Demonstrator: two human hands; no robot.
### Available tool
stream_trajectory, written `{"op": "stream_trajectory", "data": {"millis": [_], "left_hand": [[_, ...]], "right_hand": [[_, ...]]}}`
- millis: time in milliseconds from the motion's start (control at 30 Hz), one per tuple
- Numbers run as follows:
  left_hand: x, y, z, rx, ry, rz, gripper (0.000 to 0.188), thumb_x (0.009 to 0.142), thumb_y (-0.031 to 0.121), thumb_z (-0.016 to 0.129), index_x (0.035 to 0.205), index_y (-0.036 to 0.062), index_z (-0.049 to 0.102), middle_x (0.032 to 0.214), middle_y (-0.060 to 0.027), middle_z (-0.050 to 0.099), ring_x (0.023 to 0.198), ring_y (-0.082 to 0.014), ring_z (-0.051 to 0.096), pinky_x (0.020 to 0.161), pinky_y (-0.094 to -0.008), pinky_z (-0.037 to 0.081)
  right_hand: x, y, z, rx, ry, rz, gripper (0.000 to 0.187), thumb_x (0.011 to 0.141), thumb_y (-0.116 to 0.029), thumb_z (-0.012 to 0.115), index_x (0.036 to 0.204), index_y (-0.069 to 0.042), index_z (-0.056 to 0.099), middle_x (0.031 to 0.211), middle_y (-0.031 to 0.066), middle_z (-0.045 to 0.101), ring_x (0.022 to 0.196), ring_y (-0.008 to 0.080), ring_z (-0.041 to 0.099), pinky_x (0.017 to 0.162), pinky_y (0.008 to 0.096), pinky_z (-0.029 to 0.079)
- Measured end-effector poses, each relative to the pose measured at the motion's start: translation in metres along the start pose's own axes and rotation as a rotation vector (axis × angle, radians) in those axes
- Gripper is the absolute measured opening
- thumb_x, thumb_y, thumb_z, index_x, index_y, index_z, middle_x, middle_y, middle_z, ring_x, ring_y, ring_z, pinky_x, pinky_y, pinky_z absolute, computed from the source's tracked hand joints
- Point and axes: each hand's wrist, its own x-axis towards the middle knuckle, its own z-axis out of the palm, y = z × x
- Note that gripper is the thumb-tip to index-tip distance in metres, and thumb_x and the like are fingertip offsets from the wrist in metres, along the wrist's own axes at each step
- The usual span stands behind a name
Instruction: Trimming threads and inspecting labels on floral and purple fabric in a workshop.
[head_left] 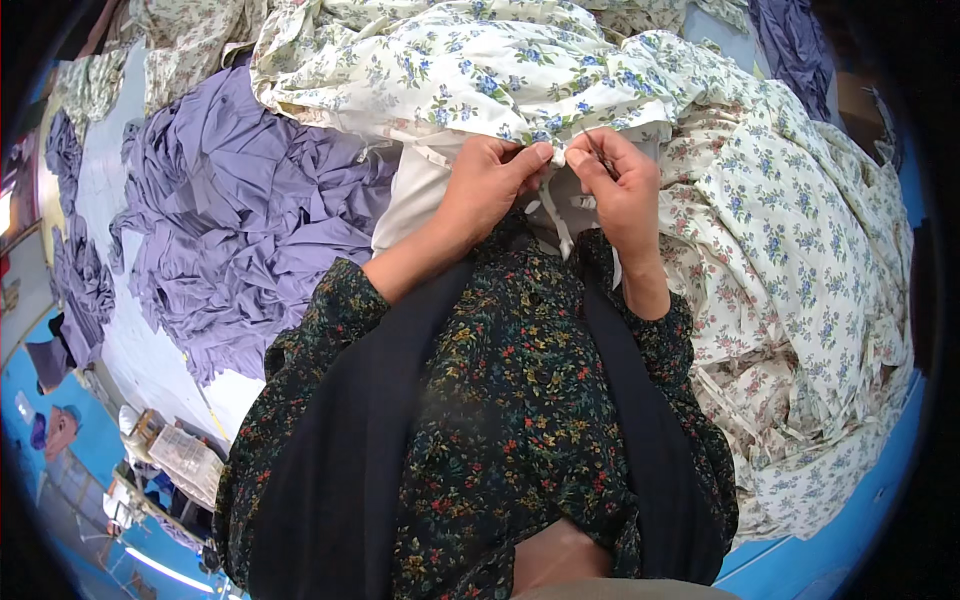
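White cloth with blue flower sprigs (490,70) is heaped across the table just beyond my hands. My left hand (490,185) is closed, its thumb and forefinger pinching the near edge of this cloth. Close by on the right, my right hand (622,190) is closed too, its fingertips almost meeting the left ones at a small white bit of cloth. A thin dark tool (596,148) shows between the right fingers; its kind is too small to tell. Below the fingertips hangs a narrow white strip (552,212), its end close to my dark flowered shirt.
Crumpled purple cloth (240,190) covers the table on the left. On the right, a large pile of flowered white cloth (780,230) drapes over the table edge. More flowered cloth (195,50) lies at the far left. A clear plastic box (187,462) stands beyond the lower left edge.
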Motion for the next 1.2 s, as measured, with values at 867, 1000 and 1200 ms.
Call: {"op": "stream_trajectory", "data": {"millis": [867, 1000, 1200], "left_hand": [[-0.014, 0.011, 0.01, -0.146, 0.076, 0.02, 0.027, 0.09, 0.024, 0.067, 0.073, 0.0028, 0.063, 0.062, 0.0005, 0.057, 0.054, -0.0057, 0.048, 0.051, -0.0204, 0.034], [-0.015, 0.011, 0.011, -0.149, 0.076, 0.012, 0.027, 0.09, 0.023, 0.067, 0.073, 0.0026, 0.064, 0.062, 0.0004, 0.058, 0.054, -0.0058, 0.048, 0.051, -0.0204, 0.034], [-0.016, 0.011, 0.011, -0.124, 0.056, 0.007, 0.027, 0.09, 0.023, 0.067, 0.072, 0.0031, 0.064, 0.062, 0.0004, 0.058, 0.053, -0.0054, 0.048, 0.05, -0.0201, 0.033]], "right_hand": [[-0.012, 0.005, -0.009, -0.769, 0.196, -0.525, 0.019, 0.086, -0.025, 0.068, 0.094, -0.008, 0.063, 0.08, 0.009, 0.066, 0.063, 0.0279, 0.063, 0.054, 0.0367, 0.047], [-0.009, 0.008, -0.006, -0.745, 0.218, -0.593, 0.018, 0.086, -0.024, 0.068, 0.093, -0.008, 0.064, 0.079, 0.0083, 0.066, 0.063, 0.0278, 0.063, 0.055, 0.0363, 0.047], [-0.007, 0.012, -0.005, -0.68, 0.215, -0.562, 0.015, 0.087, -0.021, 0.067, 0.092, -0.007, 0.064, 0.077, 0.0069, 0.066, 0.061, 0.025, 0.061, 0.054, 0.0334, 0.046]]}}
